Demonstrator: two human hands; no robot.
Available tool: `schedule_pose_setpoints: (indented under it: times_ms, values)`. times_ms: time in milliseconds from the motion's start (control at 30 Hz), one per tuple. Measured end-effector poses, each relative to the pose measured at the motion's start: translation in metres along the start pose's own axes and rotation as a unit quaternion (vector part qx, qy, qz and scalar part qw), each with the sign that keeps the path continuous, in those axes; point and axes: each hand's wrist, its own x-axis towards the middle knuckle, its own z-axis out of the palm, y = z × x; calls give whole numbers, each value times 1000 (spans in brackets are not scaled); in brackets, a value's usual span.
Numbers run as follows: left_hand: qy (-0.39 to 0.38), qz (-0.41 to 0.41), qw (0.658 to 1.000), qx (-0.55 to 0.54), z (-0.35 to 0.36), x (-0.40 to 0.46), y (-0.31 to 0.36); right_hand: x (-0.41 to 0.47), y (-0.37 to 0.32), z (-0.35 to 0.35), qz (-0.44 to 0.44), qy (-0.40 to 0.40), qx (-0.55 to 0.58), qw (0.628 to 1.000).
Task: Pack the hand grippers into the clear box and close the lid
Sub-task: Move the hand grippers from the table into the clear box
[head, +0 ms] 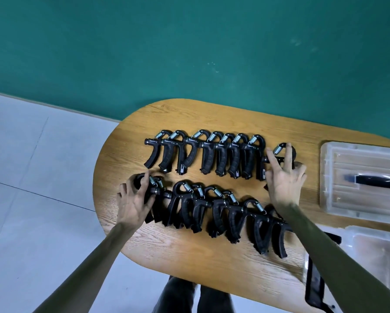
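Several black hand grippers with steel springs lie in two rows on the oval wooden table (189, 263): a far row (206, 154) and a near row (216, 213). My left hand (134, 201) closes its fingers around the leftmost hand gripper (142, 180) of the near row. My right hand (284, 179) lies over the rightmost hand gripper (282, 154) of the far row, fingers curling round it. The clear box (370, 256) stands at the table's right near corner, open. Its clear lid (361, 179) with a black handle lies flat beyond it.
A black strap or bag (314, 288) hangs by the box's left side. The table ends in a rounded edge on the left, above a pale tiled floor (35, 177). A green wall (189, 53) rises behind. My legs (196, 297) show under the near edge.
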Motion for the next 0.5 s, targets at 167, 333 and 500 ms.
schedule_pose_setpoints:
  times_ms: [167,333,500]
  values:
    - [15,54,991,-120,-41,-7,28,-18,-16,-26,-25,33,19,999]
    - [34,80,986,-145,-63,-13,63,-46,-36,-53,-45,47,39,997]
    - [40,103,991,-81,-81,-28,102,-79,-47,-79,-55,69,55,995]
